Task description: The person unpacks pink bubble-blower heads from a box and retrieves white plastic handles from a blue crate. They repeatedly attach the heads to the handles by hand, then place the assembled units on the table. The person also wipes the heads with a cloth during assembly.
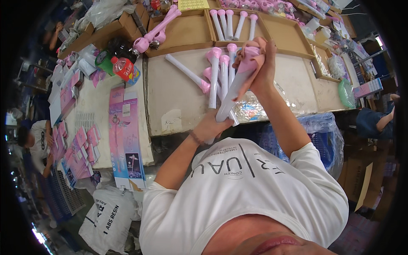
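A toy wand (236,90) with a whitish tube and a pink end slants between my hands above the table. My left hand (213,126) is closed round its lower tube. At the upper end my right hand (265,70) grips a salmon-coloured cloth (258,59) folded about the pink head, which is partly covered. Just left of this wand, several similar wands lie on the table, one white tube (213,83) pointing toward me and another wand (187,73) lying aslant. Clear crinkled plastic (253,109) rests under my right forearm.
Cardboard trays (182,32) line the table's far side, one holding several wands (229,23). Longer pink wands (159,27) lie across the left tray. A red-capped bottle (123,68) and printed pink boxes (123,131) are on the left table. A plastic-wrapped blue crate (325,142) stands at right.
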### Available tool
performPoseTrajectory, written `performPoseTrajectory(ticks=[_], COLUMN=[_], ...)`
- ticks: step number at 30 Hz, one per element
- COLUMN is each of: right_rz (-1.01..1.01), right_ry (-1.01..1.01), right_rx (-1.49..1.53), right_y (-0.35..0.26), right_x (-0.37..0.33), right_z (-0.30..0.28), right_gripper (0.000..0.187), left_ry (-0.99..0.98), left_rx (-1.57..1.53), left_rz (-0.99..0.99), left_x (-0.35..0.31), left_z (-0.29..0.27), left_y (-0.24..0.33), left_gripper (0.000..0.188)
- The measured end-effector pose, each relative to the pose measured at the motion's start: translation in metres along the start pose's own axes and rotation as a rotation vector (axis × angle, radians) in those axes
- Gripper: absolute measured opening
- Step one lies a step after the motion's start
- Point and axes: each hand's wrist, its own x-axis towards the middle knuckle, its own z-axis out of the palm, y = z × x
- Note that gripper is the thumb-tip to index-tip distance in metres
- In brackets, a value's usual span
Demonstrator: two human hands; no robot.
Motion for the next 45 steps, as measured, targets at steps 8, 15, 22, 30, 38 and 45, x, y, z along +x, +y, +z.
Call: performPoseTrajectory(ticks=[8, 15, 22, 30, 38, 45], right_rz=[-0.145, 0.520, 0.502, 0.259, 0.526, 0.890], right_ry=[0.034, -0.623, -0.627, -0.210, -0.376, -0.631], right_rx=[-0.190, 0.607, 0.038, -1.403, -1.137, -0.218], right_y=[-0.001, 0.019, 0.011, 0.017, 0.021, 0.017], right_x=[-0.009, -0.033, -0.066, -0.049, -0.072, -0.095], right_z=[0.001, 0.001, 0.013, 0.014, 0.030, -0.021], right_gripper=[0.020, 0.022, 0.023, 0.036, 0.032, 0.045], left_ry=[0.390, -0.633, -0.459, 0.463, 0.199, -0.048], left_rx=[0.242, -0.793, -0.362, -0.404, -0.792, -0.984], left_rz=[0.241, 0.002, 0.405, 0.627, 0.833, 1.041], left_x=[0.026, -0.002, -0.008, 0.005, 0.011, -0.004], left_z=[0.044, 0.031, 0.016, -0.054, -0.075, -0.135], left_y=[0.012, 0.041, 0.019, 0.057, 0.088, 0.090], left_gripper=[0.024, 0.011, 0.040, 0.042, 0.035, 0.041])
